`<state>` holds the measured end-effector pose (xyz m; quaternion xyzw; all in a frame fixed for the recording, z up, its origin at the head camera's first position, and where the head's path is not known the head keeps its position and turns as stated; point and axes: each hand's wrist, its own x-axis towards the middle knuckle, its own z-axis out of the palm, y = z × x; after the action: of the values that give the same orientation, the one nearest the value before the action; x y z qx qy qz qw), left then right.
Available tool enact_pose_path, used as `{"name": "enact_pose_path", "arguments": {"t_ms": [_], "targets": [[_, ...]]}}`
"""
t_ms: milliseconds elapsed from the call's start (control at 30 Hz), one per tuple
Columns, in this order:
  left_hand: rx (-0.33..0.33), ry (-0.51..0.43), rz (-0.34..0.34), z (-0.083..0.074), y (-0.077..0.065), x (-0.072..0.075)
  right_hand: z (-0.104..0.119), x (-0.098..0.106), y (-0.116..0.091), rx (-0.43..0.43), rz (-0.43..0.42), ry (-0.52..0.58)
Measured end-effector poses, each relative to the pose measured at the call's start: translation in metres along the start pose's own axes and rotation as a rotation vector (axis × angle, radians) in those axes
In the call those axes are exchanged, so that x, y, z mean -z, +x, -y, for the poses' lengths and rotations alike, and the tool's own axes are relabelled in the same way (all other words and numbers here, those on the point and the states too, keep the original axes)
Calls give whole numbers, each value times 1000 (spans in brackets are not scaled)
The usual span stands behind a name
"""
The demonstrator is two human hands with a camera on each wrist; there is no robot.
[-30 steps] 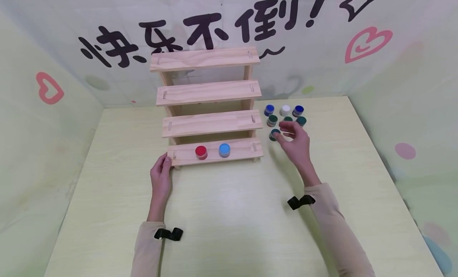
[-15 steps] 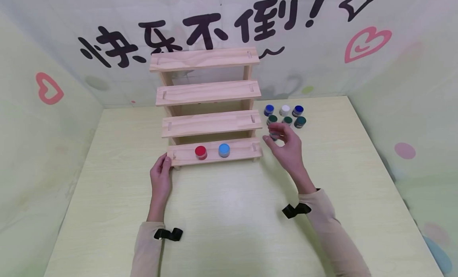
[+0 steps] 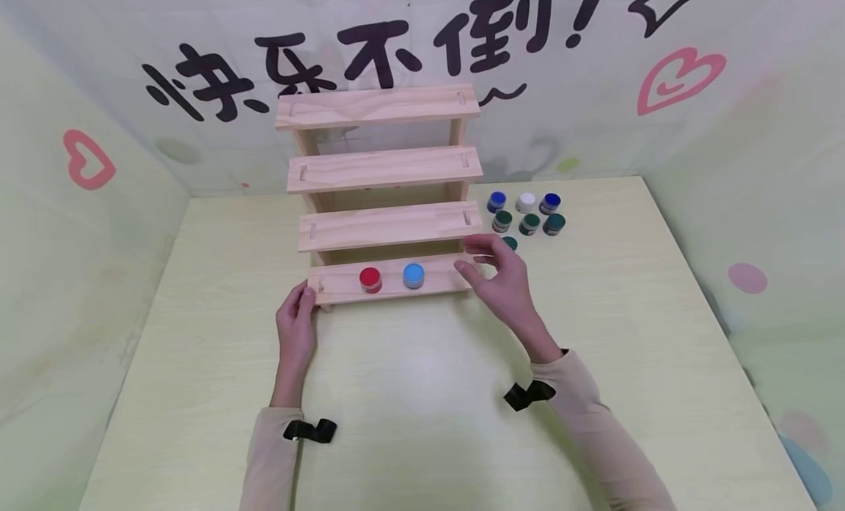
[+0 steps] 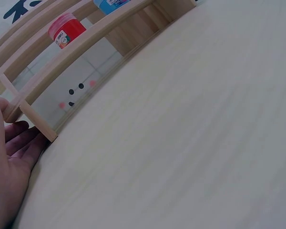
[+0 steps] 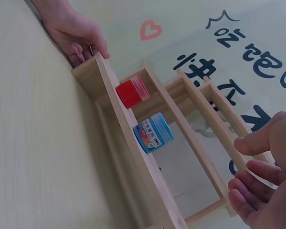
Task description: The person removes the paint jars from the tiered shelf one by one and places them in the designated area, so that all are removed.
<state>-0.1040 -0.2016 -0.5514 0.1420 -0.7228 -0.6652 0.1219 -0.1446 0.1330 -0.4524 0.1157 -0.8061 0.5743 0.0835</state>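
A stepped wooden display shelf with pale planks stands on the table. My left hand grips the left end of its lowest plank, thumb on top and fingers down by the leg. A red paint jar and a light blue paint jar stand upright on that plank. At the plank's right end hovers my right hand, fingers loosely bent and nothing between them in the right wrist view. Just behind it, a green-lidded jar is partly hidden by the hand.
Right of the shelf stand more paint jars: a blue one, a white one, a dark blue one and several with green lids, including a green jar. A printed cloth backdrop rises behind the table.
My right hand has moved left and slightly toward me, from the green-lidded jars to the right end of the lowest plank. The left hand and both jars on the plank have stayed put.
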Motion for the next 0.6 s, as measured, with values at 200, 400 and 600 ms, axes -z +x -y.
{"name": "enact_pose_path", "arguments": {"t_ms": [200,400,600], "targets": [[1,-3,-1,0,0,0,0,-13,-3,-7,51,-4],[-9,-5,-2,0,0,0,2,-25,-6,-17,99,-14],[-8,13,-4,0,0,0,3,-38,-7,-20,155,-28]]}}
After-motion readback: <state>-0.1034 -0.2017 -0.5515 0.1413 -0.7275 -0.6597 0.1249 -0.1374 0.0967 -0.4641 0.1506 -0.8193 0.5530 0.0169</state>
